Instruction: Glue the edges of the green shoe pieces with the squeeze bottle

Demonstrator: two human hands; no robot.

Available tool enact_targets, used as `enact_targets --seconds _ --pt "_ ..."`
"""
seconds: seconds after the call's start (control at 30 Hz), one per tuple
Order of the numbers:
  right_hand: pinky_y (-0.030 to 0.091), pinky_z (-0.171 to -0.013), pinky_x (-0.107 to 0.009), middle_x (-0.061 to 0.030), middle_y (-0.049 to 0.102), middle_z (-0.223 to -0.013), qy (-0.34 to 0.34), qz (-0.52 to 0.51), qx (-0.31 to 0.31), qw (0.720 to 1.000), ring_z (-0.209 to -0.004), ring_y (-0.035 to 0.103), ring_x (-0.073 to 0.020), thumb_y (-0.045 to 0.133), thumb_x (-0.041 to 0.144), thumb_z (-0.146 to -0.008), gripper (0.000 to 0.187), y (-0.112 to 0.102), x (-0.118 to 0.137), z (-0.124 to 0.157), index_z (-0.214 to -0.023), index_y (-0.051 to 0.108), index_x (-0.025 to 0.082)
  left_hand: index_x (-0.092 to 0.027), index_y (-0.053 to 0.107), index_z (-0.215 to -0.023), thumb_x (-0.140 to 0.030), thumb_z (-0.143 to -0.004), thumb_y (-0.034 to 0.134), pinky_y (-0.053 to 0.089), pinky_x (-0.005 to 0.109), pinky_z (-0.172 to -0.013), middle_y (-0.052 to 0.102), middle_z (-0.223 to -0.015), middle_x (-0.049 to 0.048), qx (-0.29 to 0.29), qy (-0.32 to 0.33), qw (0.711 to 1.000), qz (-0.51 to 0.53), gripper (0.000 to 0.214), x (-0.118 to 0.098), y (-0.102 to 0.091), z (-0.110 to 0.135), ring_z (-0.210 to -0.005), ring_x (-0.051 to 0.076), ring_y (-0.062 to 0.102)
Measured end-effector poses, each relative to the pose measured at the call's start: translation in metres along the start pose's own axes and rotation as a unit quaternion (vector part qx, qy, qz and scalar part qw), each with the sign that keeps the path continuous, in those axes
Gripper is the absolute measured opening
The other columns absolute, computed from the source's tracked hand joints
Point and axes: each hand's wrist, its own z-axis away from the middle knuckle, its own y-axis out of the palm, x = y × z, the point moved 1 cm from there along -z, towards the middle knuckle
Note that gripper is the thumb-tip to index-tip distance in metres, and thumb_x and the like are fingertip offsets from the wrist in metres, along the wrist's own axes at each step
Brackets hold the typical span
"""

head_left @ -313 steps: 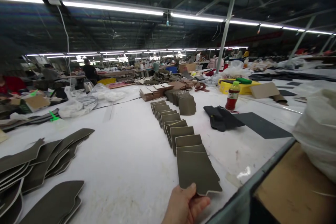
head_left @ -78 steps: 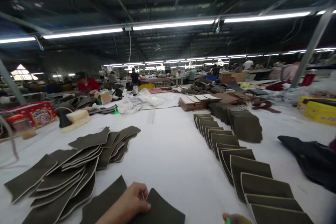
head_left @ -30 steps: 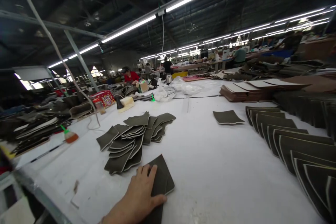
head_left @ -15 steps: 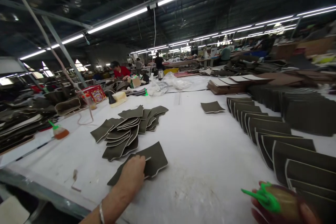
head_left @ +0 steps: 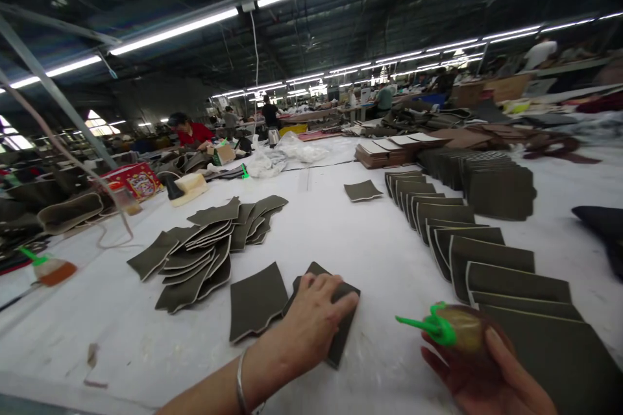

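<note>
My left hand (head_left: 314, 314) is on a dark olive fabric piece (head_left: 344, 331) with a pale edge, its fingers and thumb curled over it. Part of that piece is hidden under the hand. Just left of it, a similar piece (head_left: 257, 301) lies flat on the white table (head_left: 389, 369). My right hand (head_left: 479, 363) grips a squeeze bottle (head_left: 467, 331) with a green nozzle pointing left. Yellowish-brown contents show through the bottle. Farther left is a loose pile of dark pieces (head_left: 204, 253).
A long overlapping row of dark pieces (head_left: 452, 227) runs down the right side. One single piece (head_left: 363, 190) lies beyond my hands. Another green-tipped bottle (head_left: 53, 269) stands at far left. Brown stacks (head_left: 379, 155) and plastic bags (head_left: 292, 149) lie at the back. A person in red (head_left: 192, 133) is in the background.
My left hand has moved right with one piece, which is now apart from the piece left on the table. The right hand with the bottle has come farther into view. The view has turned right.
</note>
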Motion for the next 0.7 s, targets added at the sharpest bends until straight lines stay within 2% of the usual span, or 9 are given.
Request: enact_targets --seconds 0.07,0.13,0.27,0.43,0.57,0.7 --pt "0.060 -0.070 -0.047 -0.0057 0.072 -0.108 -0.009 0.010 0.045 0.999 -0.087 0.069 -0.0303 0.078 0.042 -0.070 0.037 0.000 0.000 0.001 -0.104 0.070 0.030 -0.019 0.051 -0.132 -0.020 -0.083 0.061 0.040 0.044 -0.100 0.051 -0.125 0.0149 0.020 -0.115 0.992 0.042 0.050 0.006 0.011 -0.002 -0.115 0.030 0.049" --pt "0.060 -0.071 -0.049 -0.0055 0.071 -0.109 -0.018 0.020 0.068 0.997 -0.088 0.069 -0.0310 0.079 0.041 -0.071 0.037 0.000 -0.002 0.003 -0.106 0.070 0.030 -0.015 0.055 -0.124 -0.027 -0.084 0.060 0.044 0.040 -0.094 0.052 -0.120 0.0154 0.038 -0.163 0.984 0.066 0.043 0.008 0.017 0.000 -0.108 0.030 0.053" --pt "0.060 -0.071 -0.048 -0.0067 0.069 -0.113 -0.059 0.048 0.092 0.993 -0.093 0.067 -0.0324 0.079 0.038 -0.073 0.036 0.007 -0.005 0.012 -0.106 0.070 0.027 -0.015 0.059 -0.113 -0.031 -0.082 0.061 0.045 0.040 -0.092 0.052 -0.118 0.0157 0.068 -0.168 0.982 0.060 0.035 0.000 0.016 0.000 -0.106 0.030 0.053" --pt "0.060 -0.071 -0.039 -0.0048 0.068 -0.114 -0.095 0.079 0.089 0.988 -0.094 0.067 -0.0291 0.077 0.037 -0.076 0.033 0.015 -0.009 0.022 -0.107 0.070 0.027 -0.013 0.059 -0.106 -0.023 -0.076 0.063 0.046 0.046 -0.090 0.053 -0.114 0.0191 0.086 -0.204 0.975 0.030 0.032 -0.015 0.018 -0.015 -0.107 0.036 0.054" --pt "0.060 -0.074 -0.038 -0.0059 0.069 -0.111 -0.108 0.086 0.090 0.986 -0.094 0.067 -0.0293 0.081 0.037 -0.071 0.039 0.008 -0.010 0.017 -0.107 0.070 0.025 -0.006 0.060 -0.105 -0.016 -0.068 0.065 0.047 0.051 -0.087 0.055 -0.111 0.0256 0.090 -0.214 0.972 0.024 0.039 -0.024 0.021 -0.027 -0.105 0.043 0.056" --pt "0.059 -0.077 -0.035 -0.0083 0.069 -0.109 -0.159 0.110 0.083 0.978 -0.096 0.066 -0.0288 0.082 0.036 -0.071 0.047 0.000 -0.001 0.014 -0.113 0.067 0.023 -0.003 0.062 -0.105 -0.012 -0.072 0.057 0.048 0.050 -0.084 0.058 -0.106 0.0269 0.079 -0.184 0.980 0.005 0.034 -0.023 0.023 -0.029 -0.100 0.041 0.059"
